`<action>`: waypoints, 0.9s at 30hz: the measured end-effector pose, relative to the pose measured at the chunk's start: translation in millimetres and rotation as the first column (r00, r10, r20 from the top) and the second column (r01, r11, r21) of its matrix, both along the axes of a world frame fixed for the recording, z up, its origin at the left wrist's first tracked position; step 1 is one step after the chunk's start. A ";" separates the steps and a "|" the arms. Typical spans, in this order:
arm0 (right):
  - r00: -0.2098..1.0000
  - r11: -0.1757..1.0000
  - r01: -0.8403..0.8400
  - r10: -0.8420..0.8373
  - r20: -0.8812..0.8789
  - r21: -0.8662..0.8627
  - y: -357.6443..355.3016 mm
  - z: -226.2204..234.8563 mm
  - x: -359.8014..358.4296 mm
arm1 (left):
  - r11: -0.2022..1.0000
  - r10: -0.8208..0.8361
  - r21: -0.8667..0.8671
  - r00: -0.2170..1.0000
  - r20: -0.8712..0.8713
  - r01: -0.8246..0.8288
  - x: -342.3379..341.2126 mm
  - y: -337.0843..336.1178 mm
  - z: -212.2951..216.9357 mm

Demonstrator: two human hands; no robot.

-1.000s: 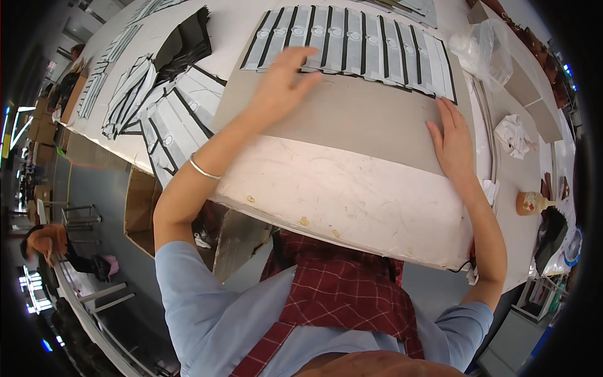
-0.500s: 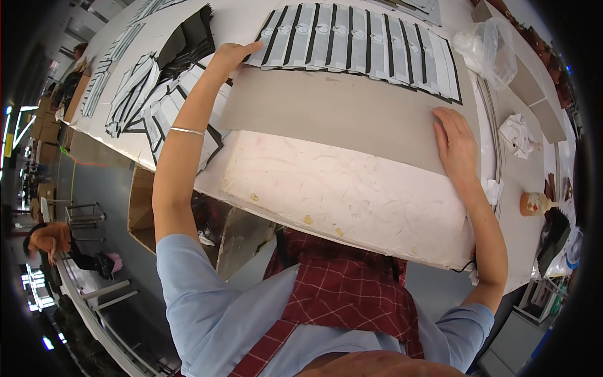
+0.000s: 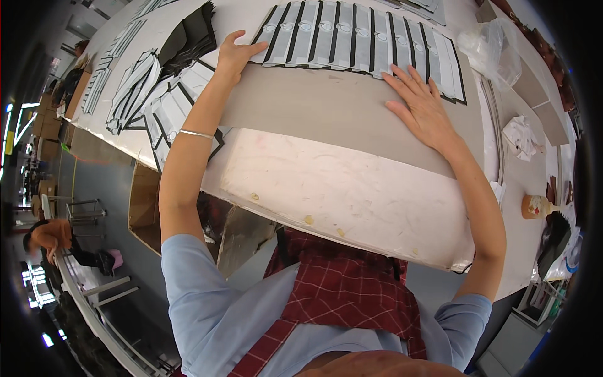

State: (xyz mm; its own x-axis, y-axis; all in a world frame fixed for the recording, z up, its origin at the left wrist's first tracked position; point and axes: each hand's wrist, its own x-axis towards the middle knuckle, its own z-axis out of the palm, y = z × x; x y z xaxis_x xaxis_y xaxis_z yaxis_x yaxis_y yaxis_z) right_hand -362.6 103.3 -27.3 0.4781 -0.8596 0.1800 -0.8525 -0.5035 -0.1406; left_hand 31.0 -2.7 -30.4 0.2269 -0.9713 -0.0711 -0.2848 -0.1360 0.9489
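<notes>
A row of overlapping grey-white panels with black edges lies on a grey-brown board on the table. At the row's left end is my left hand, thumb and fingers apart, with fingertips by the edge of the first panel. My right hand lies spread out, palm down, its fingertips over the near edge of the panels toward the right and its palm above the board. Neither hand has anything gripped in it.
Left of the board lie a stack of black sheets and a loose pile of similar panels. To the right are a clear plastic bag, a crumpled white cloth and a bottle of amber liquid. A person is far left.
My right hand has moved left and away from me, from the board's right part onto the near edge of the panels, and its fingers have spread. My left fingers have opened apart.
</notes>
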 end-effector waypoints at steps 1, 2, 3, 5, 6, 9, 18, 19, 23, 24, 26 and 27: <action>1.000 1.000 0.002 -0.002 0.002 0.018 -0.4 0.8 2.2 | 1.000 0.006 0.010 1.000 -0.016 -0.006 1.6 0.8 -0.5; 1.000 0.999 0.006 -0.006 0.003 0.037 -0.3 2.8 3.8 | 1.000 0.011 0.021 0.999 -0.031 -0.011 3.1 1.6 -1.0; 1.000 0.998 0.011 -0.011 0.004 0.054 -0.1 3.8 4.5 | 0.999 0.015 0.031 0.999 -0.047 -0.014 3.3 2.2 -1.0; 1.000 0.998 0.007 -0.007 0.005 0.058 -0.7 3.4 5.5 | 0.999 0.032 -0.002 0.999 -0.019 -0.032 8.5 -2.6 -6.4; 1.000 0.998 0.005 -0.006 0.005 0.058 -1.0 3.2 5.8 | 0.999 0.041 -0.018 0.999 -0.005 -0.041 10.2 -4.3 -7.3; 1.000 0.999 0.000 0.000 -0.003 0.053 -1.5 2.5 8.0 | 0.998 0.049 -0.044 0.998 0.039 -0.048 14.3 -6.6 -9.1; 1.000 0.998 -0.022 0.021 0.018 0.056 -3.1 4.6 18.8 | 0.995 0.097 -0.016 0.991 -0.088 -0.099 26.7 -3.6 -10.9; 1.000 0.998 -0.023 0.022 0.022 0.058 -3.4 4.7 19.2 | 0.995 0.092 -0.015 0.991 -0.098 -0.094 25.9 -3.3 -10.3; 0.999 0.998 -0.032 0.030 0.035 0.059 -4.8 5.1 19.7 | 0.995 0.080 -0.041 0.987 -0.141 -0.086 21.7 -1.1 -8.7; 0.999 0.998 -0.036 0.034 0.037 0.059 -5.2 5.3 20.2 | 0.995 0.079 -0.054 0.985 -0.153 -0.088 21.8 -0.7 -9.0; 0.999 0.997 -0.037 0.035 0.036 0.065 -5.7 5.2 20.8 | 0.994 0.088 -0.060 0.988 -0.126 -0.096 22.0 -0.1 -9.5; 0.999 0.997 -0.037 0.034 0.036 0.067 -5.9 5.2 20.9 | 0.993 0.092 -0.064 0.989 -0.112 -0.100 22.3 -0.2 -9.4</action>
